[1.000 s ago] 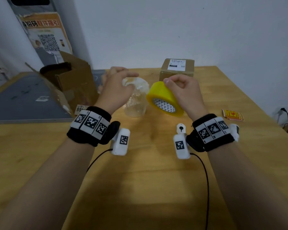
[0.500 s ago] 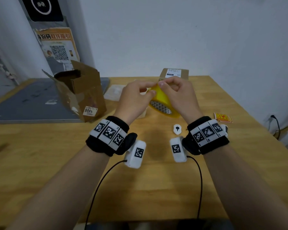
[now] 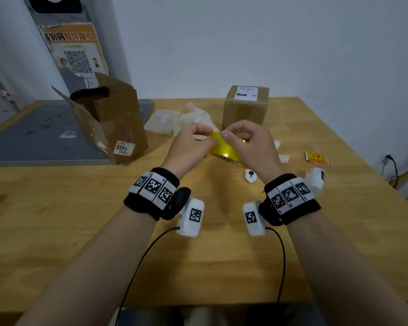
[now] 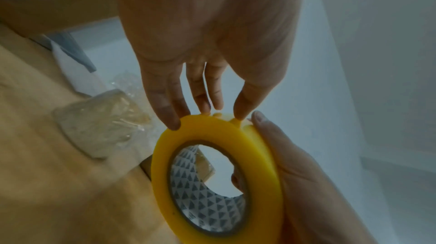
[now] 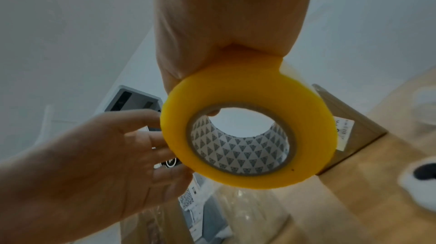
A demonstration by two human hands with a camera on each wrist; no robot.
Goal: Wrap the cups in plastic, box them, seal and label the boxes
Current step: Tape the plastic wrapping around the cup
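Observation:
A yellow tape roll [image 3: 224,150] with a triangle-printed core hangs above the wooden table [image 3: 80,220], gripped by my right hand [image 3: 227,135]. My left hand [image 3: 210,138] pinches the roll's upper rim with thumb and fingertips [image 4: 174,123]; I cannot tell whether a tape end is lifted. Behind the hands, a plastic-wrapped cup [image 3: 194,117] stands on the table, also visible as the wrapped cup [image 4: 101,125] in the left wrist view. A sealed small box [image 3: 245,109] with a white label stands at the back.
An open, torn cardboard box [image 3: 108,121] stands at the left on a grey mat [image 3: 33,137]. A clear plastic sheet [image 3: 161,120] lies beside the cup. Red-and-yellow stickers [image 3: 317,158] lie at the right, and a small white device [image 3: 250,175] sits under my right wrist.
My left hand left the wrapped cup and came onto the tape roll. Both hands now hold the roll together, lower and tilted flatter.

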